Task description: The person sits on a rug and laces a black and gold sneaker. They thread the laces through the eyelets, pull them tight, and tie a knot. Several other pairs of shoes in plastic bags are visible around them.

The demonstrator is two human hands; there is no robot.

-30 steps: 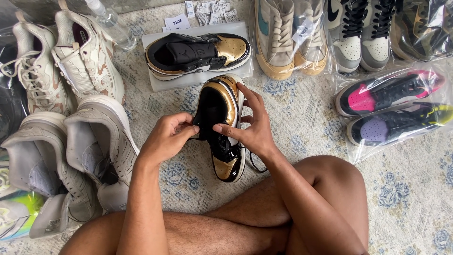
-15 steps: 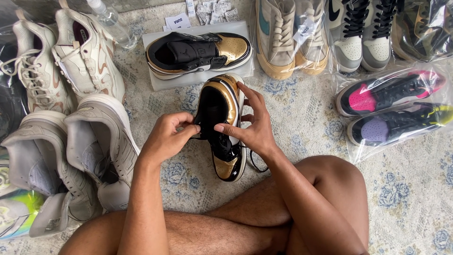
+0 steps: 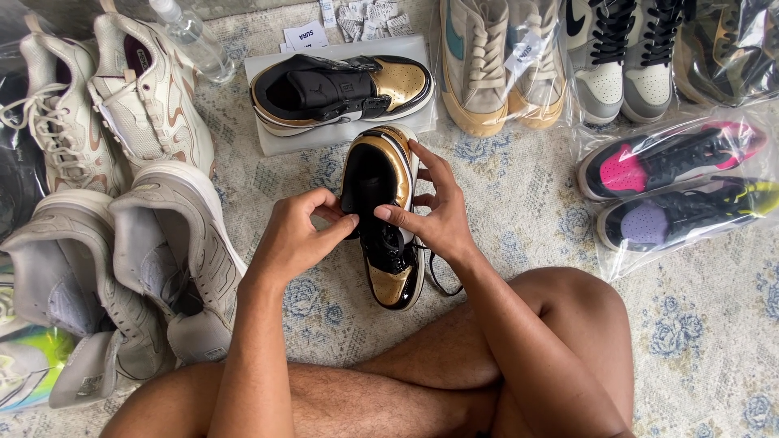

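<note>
— While the floral carpet fills the whole floor, what lies on it?

— Chunky grey sneakers at the left, cream sneakers far left, bagged pink and purple shoes at the right, and a black-and-gold sneaker on a white board far centre.

— And the one in hand?

— Its twin, the black-and-gold high-top, sits centre, toe towards the person's crossed legs.

— The hands?

— Left hand pinches narrowly at the tongue; right hand clasps the collar's right side, thumb meeting the left fingers. A black lace trails near the right wrist.
</note>
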